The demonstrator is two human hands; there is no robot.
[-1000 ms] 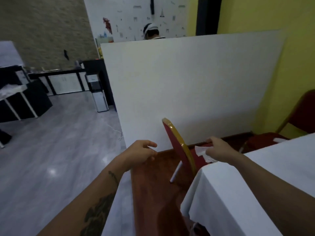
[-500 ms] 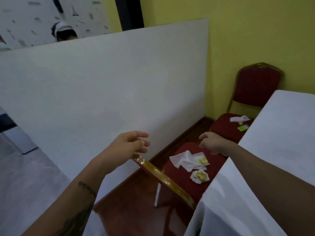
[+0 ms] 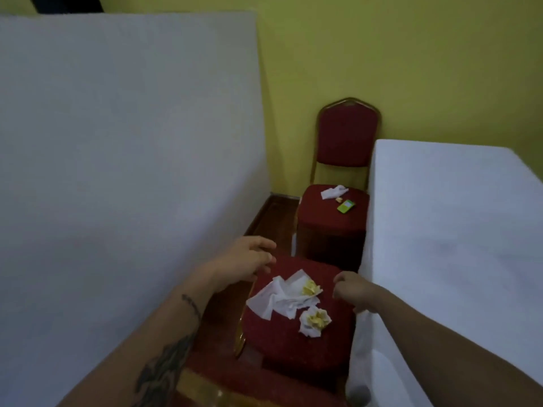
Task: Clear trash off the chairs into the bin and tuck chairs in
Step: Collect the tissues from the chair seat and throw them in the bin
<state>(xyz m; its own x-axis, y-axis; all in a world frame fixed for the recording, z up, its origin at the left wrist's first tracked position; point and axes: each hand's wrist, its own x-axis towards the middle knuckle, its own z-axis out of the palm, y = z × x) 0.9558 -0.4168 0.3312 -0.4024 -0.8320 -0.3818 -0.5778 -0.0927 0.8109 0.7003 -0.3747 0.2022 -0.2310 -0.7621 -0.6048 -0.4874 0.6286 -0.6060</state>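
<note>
A red-cushioned near chair [image 3: 282, 345] sits below me beside the table. On its seat lie crumpled white tissues [image 3: 280, 298] and a small wad with yellow bits [image 3: 316, 320]. My left hand [image 3: 246, 261] hovers open over the seat's far left edge. My right hand [image 3: 354, 290] is at the seat's right edge against the tablecloth, fingers curled, nothing visible in it. A second red far chair [image 3: 332, 218] stands by the yellow wall, with a white tissue [image 3: 333, 191] and a green card [image 3: 346, 206] on its seat. No bin is in view.
A white-clothed table [image 3: 452, 245] fills the right side, its cloth hanging down beside both chairs. A tall white partition board [image 3: 126, 160] walls off the left. A narrow strip of wooden floor [image 3: 267, 212] runs between board and chairs.
The view has swung right and down over the near chair. Both hands have come lower, close to the seat with the tissues. The room on the left is out of view.
</note>
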